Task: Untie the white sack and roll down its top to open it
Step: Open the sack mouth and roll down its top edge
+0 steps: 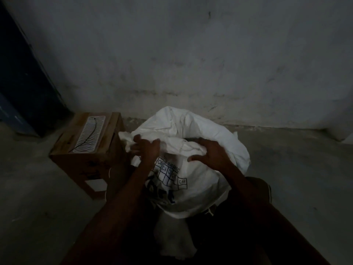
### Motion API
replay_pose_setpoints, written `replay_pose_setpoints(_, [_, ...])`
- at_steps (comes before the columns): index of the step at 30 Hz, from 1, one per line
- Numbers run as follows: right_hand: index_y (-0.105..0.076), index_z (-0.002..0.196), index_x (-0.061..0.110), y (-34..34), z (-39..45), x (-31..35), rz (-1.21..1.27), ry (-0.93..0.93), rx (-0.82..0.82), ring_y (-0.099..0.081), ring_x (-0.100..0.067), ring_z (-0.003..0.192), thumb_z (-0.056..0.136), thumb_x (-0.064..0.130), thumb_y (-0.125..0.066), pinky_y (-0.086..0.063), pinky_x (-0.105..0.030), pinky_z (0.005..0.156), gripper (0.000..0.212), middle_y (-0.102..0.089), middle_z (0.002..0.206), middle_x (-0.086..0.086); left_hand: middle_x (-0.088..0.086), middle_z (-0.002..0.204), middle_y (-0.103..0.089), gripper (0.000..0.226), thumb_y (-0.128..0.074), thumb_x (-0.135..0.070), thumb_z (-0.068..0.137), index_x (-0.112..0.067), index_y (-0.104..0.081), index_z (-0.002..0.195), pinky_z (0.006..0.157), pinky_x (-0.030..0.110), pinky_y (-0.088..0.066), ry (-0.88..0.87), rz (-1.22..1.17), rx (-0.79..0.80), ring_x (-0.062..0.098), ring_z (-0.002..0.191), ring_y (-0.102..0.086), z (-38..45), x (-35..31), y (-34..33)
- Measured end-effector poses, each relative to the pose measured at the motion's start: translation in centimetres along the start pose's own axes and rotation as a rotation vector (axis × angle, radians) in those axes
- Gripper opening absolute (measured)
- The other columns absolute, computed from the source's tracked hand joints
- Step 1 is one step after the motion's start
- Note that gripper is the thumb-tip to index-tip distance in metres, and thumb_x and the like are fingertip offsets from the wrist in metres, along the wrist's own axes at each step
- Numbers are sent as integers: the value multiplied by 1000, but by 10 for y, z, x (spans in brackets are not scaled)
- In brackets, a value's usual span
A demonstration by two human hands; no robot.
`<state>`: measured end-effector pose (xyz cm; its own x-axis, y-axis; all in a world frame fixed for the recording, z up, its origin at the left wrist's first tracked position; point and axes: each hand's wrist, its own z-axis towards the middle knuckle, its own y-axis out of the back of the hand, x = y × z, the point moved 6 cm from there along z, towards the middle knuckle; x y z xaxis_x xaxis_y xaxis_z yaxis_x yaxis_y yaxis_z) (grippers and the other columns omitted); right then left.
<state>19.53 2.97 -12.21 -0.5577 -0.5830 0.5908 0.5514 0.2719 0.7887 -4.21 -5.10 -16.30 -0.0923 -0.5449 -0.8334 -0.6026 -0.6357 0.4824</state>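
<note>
The white sack stands on the floor right in front of me, with blue printed boxes and letters on its near side. Its mouth is loose, with a dark gap showing at the top centre and the far cloth standing up behind it. My left hand grips the crumpled rim on the sack's left side. Over the near rim on the right rests my right hand, fingers curled into the fabric. No tie or string is visible around the top.
A wooden stool stands just left of the sack, carrying a white ribbed mat with a thin black cord on it. A stained wall rises close behind. A dark blue panel fills the far left. Concrete floor surrounds everything.
</note>
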Motion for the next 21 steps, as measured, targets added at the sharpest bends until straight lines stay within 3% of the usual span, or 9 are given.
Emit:
replay_pose_setpoints(3, [-64, 123, 19, 0, 3, -1, -158, 21, -100, -64, -18, 107, 70, 48, -82, -49, -32, 92, 63, -69, 117, -2, 32, 145, -23, 96, -65, -42, 71, -14, -17, 149, 106, 59, -25, -413, 480, -247, 50, 129, -27, -32, -16, 4])
replay_pose_setpoints(5, [-71, 107, 16, 6, 1, 11, -319, 128, -314, -70, -23, 88, 65, 32, -87, -54, -31, 74, 48, -74, 99, -3, 34, 146, -24, 97, -63, -48, 71, -13, -20, 151, 105, 61, -26, -570, 710, -282, 53, 128, -29, -43, -24, 0])
replay_pose_setpoints(7, [-72, 93, 17, 6, 1, 23, -457, 198, -386, -69, -24, 73, 49, 19, -90, -52, -29, 58, 47, -73, 85, -1, 33, 148, -22, 93, -64, -49, 71, -15, -26, 149, 107, 62, -24, -637, 769, -266, 54, 131, -26, -53, -30, 0])
replay_pose_setpoints(10, [-70, 86, 23, -8, 5, 29, -600, 271, -360, -66, -21, 78, 42, 15, -82, -45, -27, 59, 47, -72, 90, 3, 30, 150, -20, 87, -66, -46, 72, -21, -30, 147, 112, 61, -16, -828, 883, -218, 49, 137, -20, -64, -47, -4])
replay_pose_setpoints(11, [-71, 87, 24, -13, 5, 29, -615, 305, -361, -66, -21, 82, 45, 15, -78, -43, -28, 63, 44, -72, 91, 4, 27, 151, -18, 85, -66, -46, 73, -24, -31, 147, 114, 60, -15, -897, 892, -118, 46, 139, -18, -61, -52, -10])
replay_pose_setpoints(14, [-70, 90, 24, -29, -3, 31, -617, 451, -396, -65, -26, 87, 54, 13, -68, -46, -36, 73, 38, -71, 94, 1, 14, 143, -38, 71, -64, -46, 72, -27, -47, 138, 103, 49, -39, -1251, 783, 209, 35, 127, -36, -54, -57, -31])
replay_pose_setpoints(16, [-67, 93, 24, -36, -8, 30, -617, 466, -393, -64, -27, 85, 53, 14, -69, -50, -39, 71, 41, -71, 95, 2, 9, 129, -56, 65, -71, -38, 73, -20, -54, 132, 94, 43, -48, -1317, 709, 414, 28, 115, -52, -47, -49, -43])
replay_pose_setpoints(19, [-61, 95, 22, -31, -5, 22, -423, 335, -330, -62, -23, 83, 48, 21, -76, -52, -38, 71, 49, -66, 92, 3, 7, 101, -69, 41, -70, -19, 76, -13, -65, 116, 75, 33, -54, -1299, 586, 375, 22, 91, -65, -39, -50, -44])
replay_pose_setpoints(21, [-60, 107, 20, -28, 1, 19, -222, 191, -214, -61, -17, 92, 55, 42, -81, -52, -37, 82, 60, -64, 102, 4, 9, 98, -68, 32, -63, -20, 76, -11, -66, 107, 66, 27, -49, -1431, 550, 302, 21, 88, -63, -36, -51, -47])
